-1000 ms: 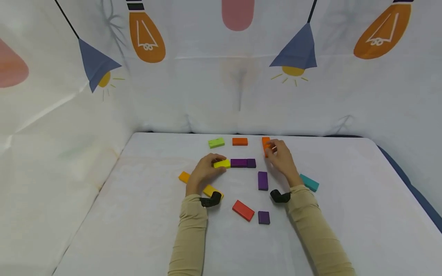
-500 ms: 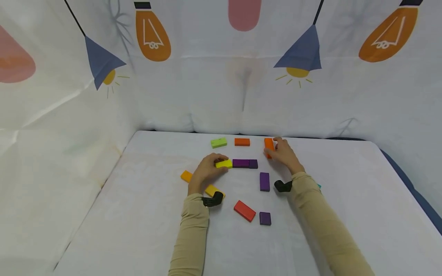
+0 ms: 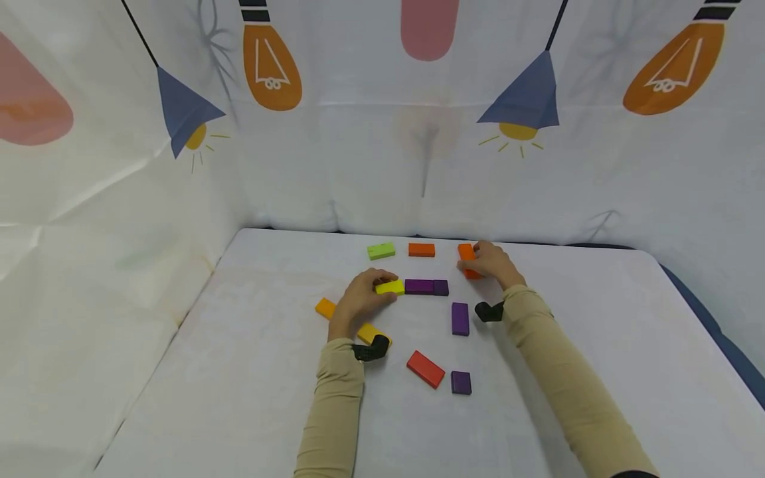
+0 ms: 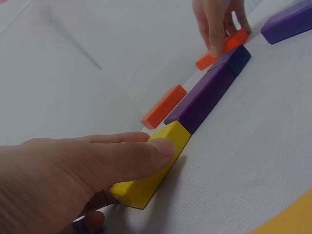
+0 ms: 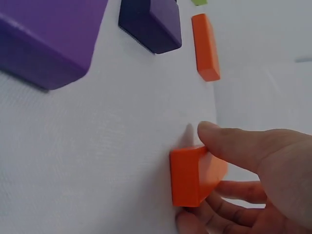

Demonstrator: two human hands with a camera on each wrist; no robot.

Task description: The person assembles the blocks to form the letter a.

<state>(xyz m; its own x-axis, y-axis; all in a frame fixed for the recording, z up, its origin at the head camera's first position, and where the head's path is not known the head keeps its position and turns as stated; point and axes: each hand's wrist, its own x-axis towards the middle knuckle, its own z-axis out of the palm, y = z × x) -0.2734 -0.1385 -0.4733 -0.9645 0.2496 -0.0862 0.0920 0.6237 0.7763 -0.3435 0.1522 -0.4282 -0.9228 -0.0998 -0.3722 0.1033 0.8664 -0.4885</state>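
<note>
My left hand (image 3: pixel 360 300) pinches a yellow block (image 3: pixel 390 287) between thumb and fingers. In the left wrist view, the far end of that yellow block (image 4: pixel 141 192) is partly covered by the hand, and its other end meets a long purple block (image 4: pixel 202 100). A short dark purple block (image 3: pixel 441 287) continues this row on the right. Near the table's back edge, my right hand (image 3: pixel 495 263) grips an orange block (image 3: pixel 466 251), thumb on its near side. The right wrist view shows the orange block (image 5: pixel 185 176) low against the white surface, fingers partly behind it.
A green block (image 3: pixel 381 251) and another orange block (image 3: pixel 422 250) lie at the back. Nearer lie a purple block (image 3: pixel 460 319), a red block (image 3: pixel 425 369), a small purple block (image 3: pixel 462 383) and two amber blocks (image 3: pixel 374 334), partly behind the left arm.
The orange block in my right hand has turned slightly, its near end swinging right. My right forearm has shifted right and now hides the teal block. The left hand keeps its place.
</note>
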